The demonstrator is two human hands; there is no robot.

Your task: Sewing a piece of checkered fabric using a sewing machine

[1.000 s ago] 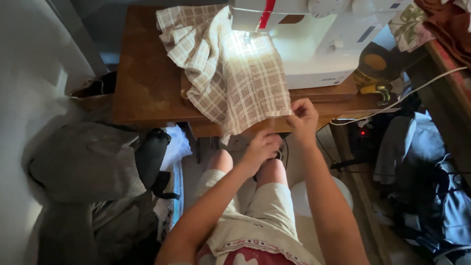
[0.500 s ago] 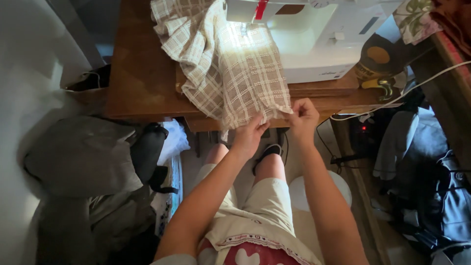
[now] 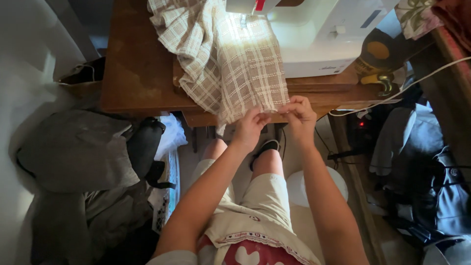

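Nearest the camera, a red-and-cream top and pale cream shorts cover the seated person's lap, with bare knees pointing toward the table. To the person's left a heap of grey cloth bags and dark garments fills the floor; to the right a round white stool or lid sits just beside the thigh, and further right lies a pile of dark bags and grey clothing.

Both forearms reach forward over the knees. The left hand is closed in a pinch on the lower hem of the beige and white checked woven cloth, and the right hand is likewise pinched on the same hem just beside it, fingers curled tight. The hem hangs over the front edge of the brown wooden table, hiding part of that edge.

Beyond, the cloth runs up across the tabletop and under the lit needle area of the white plastic sewing machine. A white cable trails from the table's right side.
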